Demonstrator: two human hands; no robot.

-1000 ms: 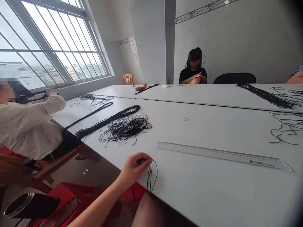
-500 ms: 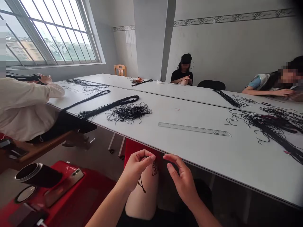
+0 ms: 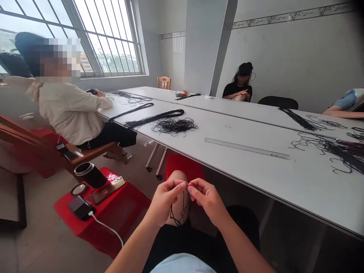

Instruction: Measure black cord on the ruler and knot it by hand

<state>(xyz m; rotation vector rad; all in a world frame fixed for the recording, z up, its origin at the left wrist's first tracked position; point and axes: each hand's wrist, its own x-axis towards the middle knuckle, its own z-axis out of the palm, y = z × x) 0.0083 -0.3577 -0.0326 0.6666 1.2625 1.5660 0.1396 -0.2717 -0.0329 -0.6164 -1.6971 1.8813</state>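
Thin black cord [image 3: 187, 204] hangs in loops below my fingers, above my knee. My left hand [image 3: 168, 197] pinches it between thumb and forefinger. The fingertips of my right hand [image 3: 205, 194] are closed on the same cord, nearly touching the left ones. Fine detail where the fingertips meet is too small to make out. Beyond my hands, a clear ruler [image 3: 248, 149] lies on the white table [image 3: 227, 163]. A tangled pile of black cord [image 3: 174, 126] and a looped black cord bundle [image 3: 159, 118] are on the table to the left.
A red stool [image 3: 125, 201] at my left bears an open black cup [image 3: 90, 174], a phone [image 3: 109, 189] and a black box with a white cable. More cord bundles [image 3: 341, 149] lie at the table's right. Co-workers sit left, across and at the far right.
My right hand has come in to the left and closed on the cord beside my left fingertips. The view has turned left, bringing the left co-worker's upper body into sight.
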